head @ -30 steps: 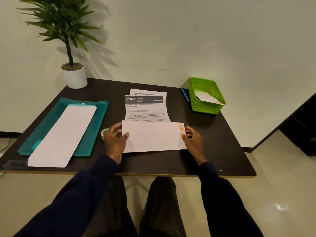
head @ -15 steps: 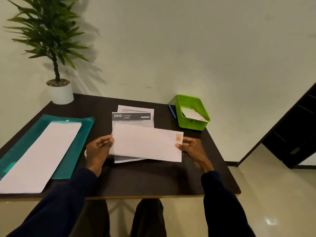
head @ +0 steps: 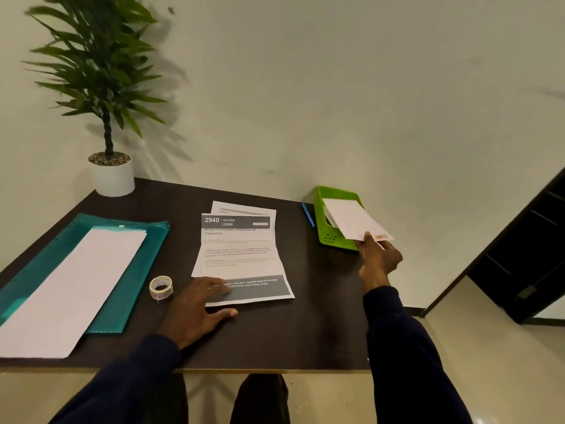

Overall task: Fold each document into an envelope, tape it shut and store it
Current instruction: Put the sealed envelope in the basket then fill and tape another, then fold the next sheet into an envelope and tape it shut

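Note:
My right hand [head: 379, 260] pinches the near end of a white envelope [head: 351, 220], holding it over the green basket [head: 331, 237] at the table's far right. The envelope's far end lies inside the basket. My left hand [head: 195, 310] rests flat on the table, fingers touching the lower left corner of a creased printed document [head: 241, 255] headed "2940 KITCHEN". A second sheet [head: 244, 208] peeks out behind that document. A small roll of tape [head: 161, 287] stands just left of my left hand.
A teal plastic folder [head: 143, 270] with a stack of white envelopes [head: 73, 289] covers the table's left side. A potted plant [head: 111, 175] stands at the far left corner. A blue pen [head: 308, 214] lies left of the basket. A dark doorway is at right.
My right hand carried the envelope from the table's middle to the green basket. My left hand let go of it and came down on the document, which is now uncovered along with the tape roll.

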